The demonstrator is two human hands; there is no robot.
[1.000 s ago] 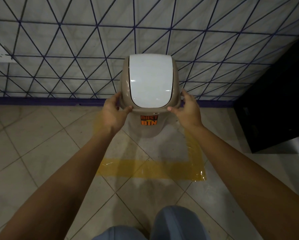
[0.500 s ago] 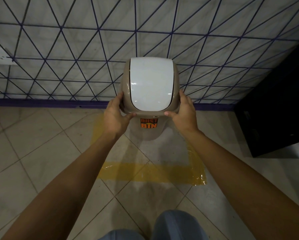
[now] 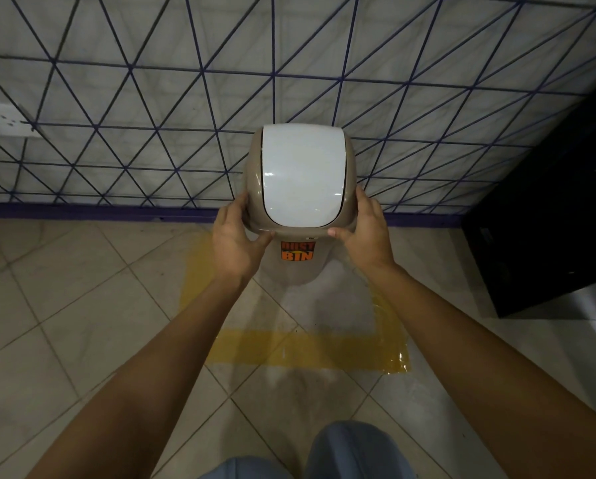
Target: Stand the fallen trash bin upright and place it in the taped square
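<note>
Trash bin (image 3: 298,236) is upright, beige body w/ white swing lid (image 3: 303,174) on top, orange "DUST BIN" sticker (image 3: 297,251) facing us. We've got both hands on the lid housing: left hand (image 3: 236,243) on bin's left side, thumb hooked under the front rim, fingers (image 3: 239,203) wrapped up the side; right hand (image 3: 369,233) mirrors it on bin's right side, thumb on the front rim. Both are gripping the bin.

Bin sits over the taped square (image 3: 303,352), yellow tape on the floor (image 3: 65,323). Bin's toward the square's far edge, near the wall (image 3: 151,98). Square's near strip lies well in front of the bin; left strip runs just left of our left hand; right strip partly hidden behind our right forearm. Base of bin looks on/close to the floor, can't tell if it's fully touching.

Wall behind bin is tiled w/ dark triangle line pattern, purple skirting at the bottom. Black cabinet (image 3: 548,219) stands right of the bin, apart from it. Our knees, in blue-grey fabric, show at bottom edge, well in front of the bin.
</note>
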